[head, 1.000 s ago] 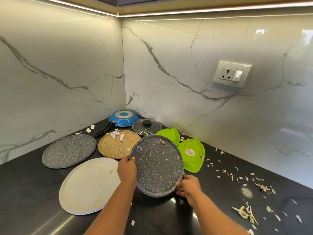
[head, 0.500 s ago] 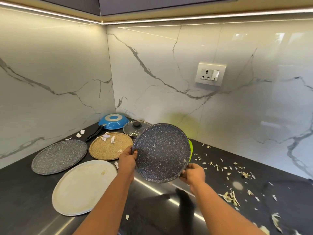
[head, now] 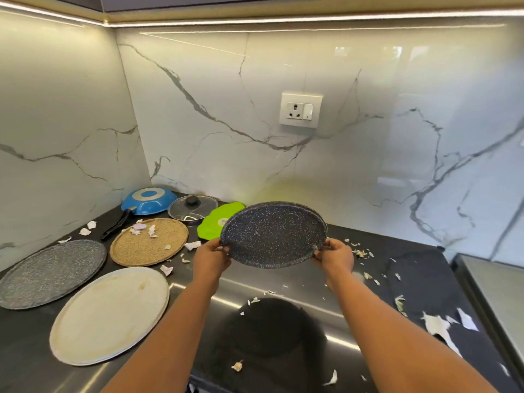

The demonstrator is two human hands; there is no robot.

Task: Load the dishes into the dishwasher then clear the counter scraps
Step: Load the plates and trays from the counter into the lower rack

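Both hands hold the speckled plate by its rim, above the counter: the left hand grips the near-left edge with curled fingers, and the right hand pinches the near-right edge, thumb on top. It is tilted, its face turned toward the camera (a few pale flecks cling to it). Just behind it lies a green lid, partly hidden. Left of that sit a glass lid, an upturned blue pan, a tan plate with scraps on it, a grey plate and a cream plate. Peel scraps are scattered over the dark counter, mostly to the right. A wall socket is set in the marble backsplash.
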